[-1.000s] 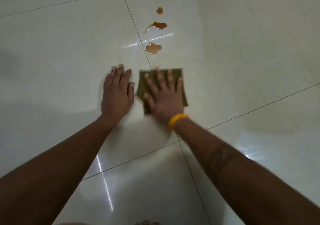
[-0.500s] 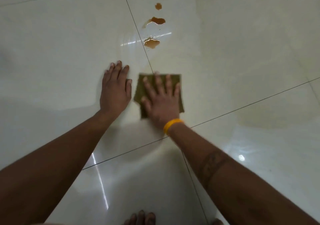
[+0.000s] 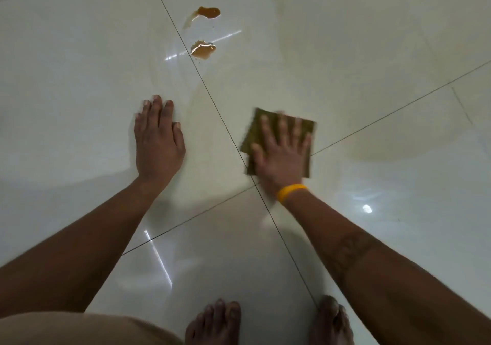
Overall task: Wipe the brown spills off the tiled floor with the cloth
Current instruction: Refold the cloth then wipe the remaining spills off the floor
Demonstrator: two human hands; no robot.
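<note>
Head view: right hand (image 3: 281, 156) presses flat, fingers spread, on the olive cloth (image 3: 255, 132); left hand (image 3: 158, 143) rests flat on the tiled floor (image 3: 79, 79), brown spills (image 3: 203, 50) beyond.

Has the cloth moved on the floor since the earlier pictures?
Yes. The cloth, pressed flat under the right hand, has slid right, across the long grout line it earlier straddled, away from the left hand.

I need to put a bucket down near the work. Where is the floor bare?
Bare tile lies left of the left hand, and right of the cloth under the right hand. Crowded: ahead, three brown spills beside the grout line; near the bottom, the bare feet.
</note>
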